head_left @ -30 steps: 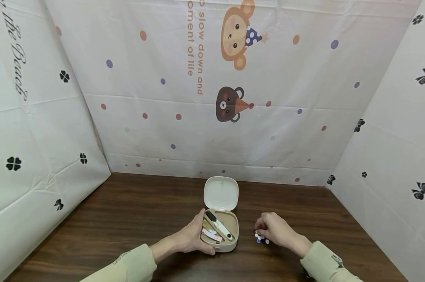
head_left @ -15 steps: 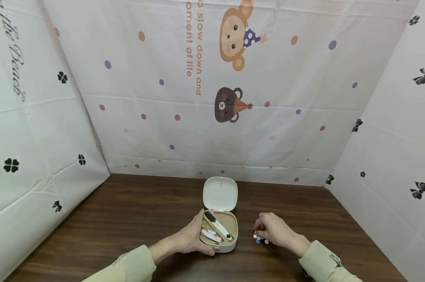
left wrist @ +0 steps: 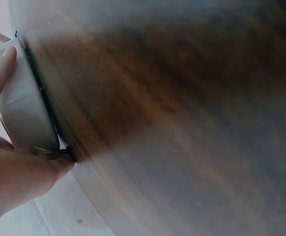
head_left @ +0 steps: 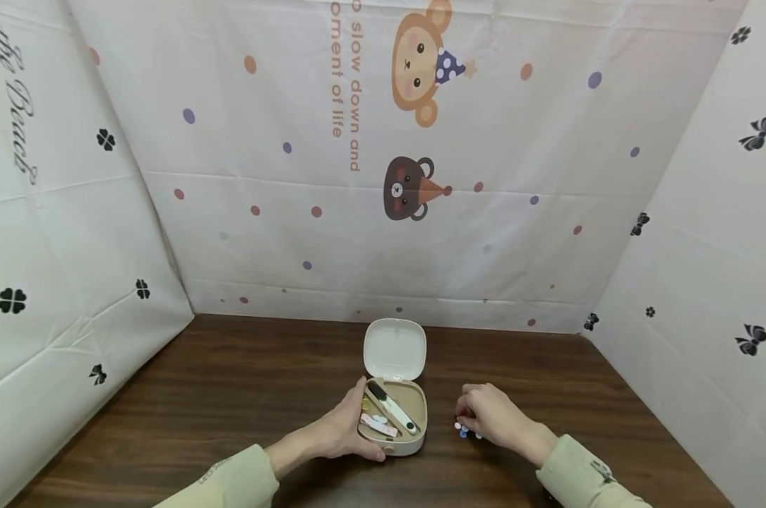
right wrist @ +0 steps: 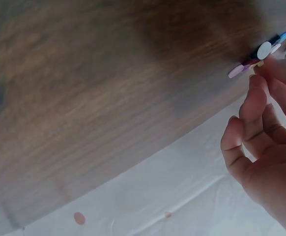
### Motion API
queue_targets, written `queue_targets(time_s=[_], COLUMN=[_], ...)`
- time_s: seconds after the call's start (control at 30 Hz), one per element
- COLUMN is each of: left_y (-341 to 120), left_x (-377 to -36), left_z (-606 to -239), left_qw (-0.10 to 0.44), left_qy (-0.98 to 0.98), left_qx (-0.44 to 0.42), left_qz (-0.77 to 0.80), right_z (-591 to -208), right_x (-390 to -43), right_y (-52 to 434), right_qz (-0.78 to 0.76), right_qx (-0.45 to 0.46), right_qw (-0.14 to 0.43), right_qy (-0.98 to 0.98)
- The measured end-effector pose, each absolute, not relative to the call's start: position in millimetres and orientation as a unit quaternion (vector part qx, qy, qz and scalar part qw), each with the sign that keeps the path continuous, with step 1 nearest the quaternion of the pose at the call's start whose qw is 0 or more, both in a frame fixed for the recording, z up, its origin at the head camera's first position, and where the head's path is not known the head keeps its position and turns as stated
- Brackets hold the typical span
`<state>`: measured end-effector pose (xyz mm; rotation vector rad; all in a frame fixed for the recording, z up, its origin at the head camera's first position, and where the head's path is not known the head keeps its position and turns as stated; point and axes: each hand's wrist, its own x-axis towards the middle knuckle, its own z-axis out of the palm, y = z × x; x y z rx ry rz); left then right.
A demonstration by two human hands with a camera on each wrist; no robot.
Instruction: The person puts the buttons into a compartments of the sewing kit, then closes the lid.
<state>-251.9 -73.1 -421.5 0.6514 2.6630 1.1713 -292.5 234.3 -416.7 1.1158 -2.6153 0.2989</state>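
My left hand (head_left: 347, 430) grips the left side of an open white sewing-kit box (head_left: 403, 447), thumb at its front and fingers around the left side. Inside lie a white tool with a black end (head_left: 392, 408), a pink-and-white folded strip (head_left: 379, 425) and small white pieces (head_left: 379, 419). In the left wrist view, the thumb presses the box's wall (left wrist: 27, 103). My right hand (head_left: 493, 416) is lowered over a small pile of coloured buttons (head_left: 463, 431). The right wrist view shows thumb and finger pinching a tiny yellowish button (right wrist: 260, 63) beside a white button (right wrist: 264, 50).
The box's white lid (head_left: 395, 349) stands raised at the back. Dark wooden table (head_left: 262, 367) spreads around both hands. Printed white cloth (head_left: 281, 240) walls the back and both sides.
My right fingers have shifted slightly over the button pile, covering more of it. The left hand keeps its grip on the box. The head view has drifted slightly.
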Motion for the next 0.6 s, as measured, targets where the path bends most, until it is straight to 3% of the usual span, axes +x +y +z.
queue_targets(time_s=[0.2,0.6], left_y=[-73.9,-74.8], left_x=[-254.7,-252.9], left_z=[-421.8,-420.1], left_qw=[0.088,0.094], left_qy=[0.89,0.885], left_qx=[0.214,0.224], left_qz=[0.393,0.397], right_z=[-416.1,-418.7], right_x=[-292.7,-290.2], right_y=[234.8,232.7], right_qz=[0.098,0.029], right_qx=[0.374,0.387], right_qw=[0.131,0.17], right_qy=[-0.913,-0.906])
